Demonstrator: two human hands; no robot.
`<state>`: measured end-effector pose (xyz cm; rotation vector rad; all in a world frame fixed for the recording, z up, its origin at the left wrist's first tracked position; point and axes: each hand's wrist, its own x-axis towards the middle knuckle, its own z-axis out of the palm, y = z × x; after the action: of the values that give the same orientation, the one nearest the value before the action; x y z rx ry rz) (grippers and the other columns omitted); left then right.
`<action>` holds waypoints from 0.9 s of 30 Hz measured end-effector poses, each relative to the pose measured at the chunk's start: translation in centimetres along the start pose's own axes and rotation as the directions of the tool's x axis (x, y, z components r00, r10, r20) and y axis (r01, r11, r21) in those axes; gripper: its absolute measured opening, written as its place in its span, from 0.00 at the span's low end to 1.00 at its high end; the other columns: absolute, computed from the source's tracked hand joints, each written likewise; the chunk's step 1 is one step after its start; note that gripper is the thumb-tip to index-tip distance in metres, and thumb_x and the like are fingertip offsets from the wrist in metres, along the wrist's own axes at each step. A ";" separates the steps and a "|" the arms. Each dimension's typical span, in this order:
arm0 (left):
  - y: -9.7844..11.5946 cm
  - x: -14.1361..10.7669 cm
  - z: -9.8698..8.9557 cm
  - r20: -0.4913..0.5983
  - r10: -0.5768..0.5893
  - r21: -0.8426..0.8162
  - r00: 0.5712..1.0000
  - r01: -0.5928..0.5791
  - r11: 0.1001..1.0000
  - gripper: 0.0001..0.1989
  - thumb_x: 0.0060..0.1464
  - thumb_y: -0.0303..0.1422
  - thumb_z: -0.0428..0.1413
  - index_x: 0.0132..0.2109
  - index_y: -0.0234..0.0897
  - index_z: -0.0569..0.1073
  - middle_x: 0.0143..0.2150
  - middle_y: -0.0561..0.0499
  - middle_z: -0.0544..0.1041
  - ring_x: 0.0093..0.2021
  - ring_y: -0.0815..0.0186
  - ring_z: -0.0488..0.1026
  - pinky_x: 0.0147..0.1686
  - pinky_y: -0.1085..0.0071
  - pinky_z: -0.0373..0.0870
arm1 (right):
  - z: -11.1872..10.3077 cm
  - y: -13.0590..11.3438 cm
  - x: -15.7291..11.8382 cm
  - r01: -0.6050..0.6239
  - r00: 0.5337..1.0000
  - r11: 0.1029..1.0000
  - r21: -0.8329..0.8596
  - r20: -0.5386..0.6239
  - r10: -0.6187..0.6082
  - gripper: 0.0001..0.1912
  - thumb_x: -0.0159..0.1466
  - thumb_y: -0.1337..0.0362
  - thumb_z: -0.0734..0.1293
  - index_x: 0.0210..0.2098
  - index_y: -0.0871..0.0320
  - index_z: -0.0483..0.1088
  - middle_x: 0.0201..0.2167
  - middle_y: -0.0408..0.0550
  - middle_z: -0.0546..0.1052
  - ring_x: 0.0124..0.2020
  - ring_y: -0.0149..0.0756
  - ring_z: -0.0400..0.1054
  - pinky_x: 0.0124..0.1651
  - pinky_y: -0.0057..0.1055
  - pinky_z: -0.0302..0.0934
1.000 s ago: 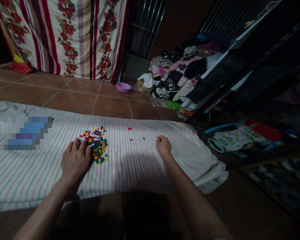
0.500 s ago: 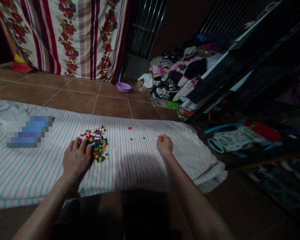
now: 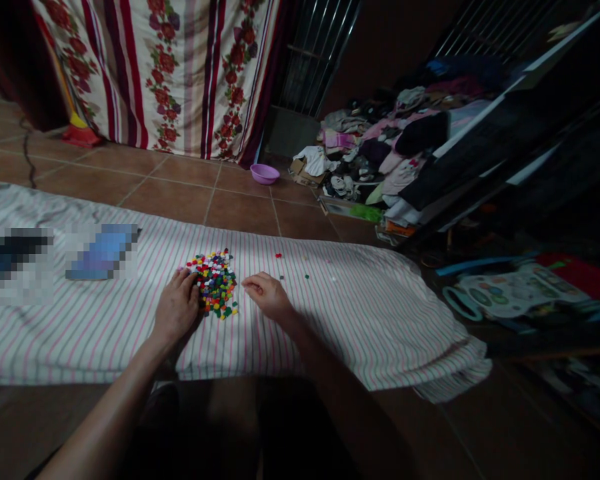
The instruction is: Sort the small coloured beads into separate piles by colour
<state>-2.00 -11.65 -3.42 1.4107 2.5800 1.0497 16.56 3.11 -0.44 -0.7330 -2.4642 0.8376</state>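
A heap of small multicoloured plastic pieces (image 3: 217, 283) lies on a striped cloth (image 3: 130, 320). My left hand (image 3: 177, 303) rests palm down at the heap's left edge, its fingers spread a little and touching the pieces. Just right of the heap is my right hand (image 3: 269, 295), fingers drawn together, with no piece visible between them. Beyond it, single pieces lie apart on the cloth: a red one (image 3: 279, 255), a grey one (image 3: 281, 277), a green one (image 3: 307, 277), a white one (image 3: 333, 279) and faint pale ones.
A blurred-out phone-like object (image 3: 103, 252) lies left on the cloth, with another dark blurred item (image 3: 13, 260) farther left. On the tiled floor behind stand a purple basin (image 3: 265, 175) and a pile of clothes (image 3: 375, 147). A flowered curtain (image 3: 190, 80) hangs at the back.
My right hand has moved left from the single pieces to beside the heap. The white piece it held now lies on the cloth. My left hand stays at the heap; the view has shifted.
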 end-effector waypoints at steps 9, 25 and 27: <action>-0.2 -0.5 -0.7 -0.025 -0.026 -0.014 0.999 0.026 1.000 0.25 0.61 0.40 0.41 0.55 0.33 0.73 0.64 0.40 0.70 0.69 0.50 0.59 0.69 0.47 0.57 | 2.8 -1.7 1.3 -0.071 0.996 0.992 -0.104 0.039 0.075 0.08 0.61 0.72 0.68 0.38 0.55 0.75 0.36 0.43 0.75 0.35 0.31 0.69 0.43 0.28 0.62; -0.4 -0.6 -0.9 -0.026 -0.004 -0.003 1.000 0.004 1.000 0.25 0.60 0.41 0.42 0.54 0.34 0.74 0.62 0.41 0.72 0.68 0.51 0.61 0.68 0.48 0.58 | 3.5 -2.0 2.0 -0.205 0.979 0.954 -0.218 -0.056 0.197 0.07 0.63 0.67 0.68 0.40 0.52 0.75 0.39 0.45 0.75 0.39 0.34 0.70 0.41 0.28 0.61; -0.3 -0.5 -0.9 -0.033 0.015 0.016 0.999 -0.014 1.000 0.24 0.60 0.41 0.41 0.53 0.35 0.74 0.61 0.41 0.73 0.67 0.51 0.62 0.68 0.47 0.58 | 3.6 -2.0 1.8 -0.207 0.978 0.954 -0.216 -0.073 0.196 0.06 0.63 0.68 0.67 0.39 0.52 0.75 0.38 0.45 0.75 0.39 0.35 0.70 0.43 0.28 0.61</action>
<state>-2.24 -12.67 -3.02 1.4298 2.6111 1.0657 12.54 1.34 -1.30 -1.0873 -2.4920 0.6076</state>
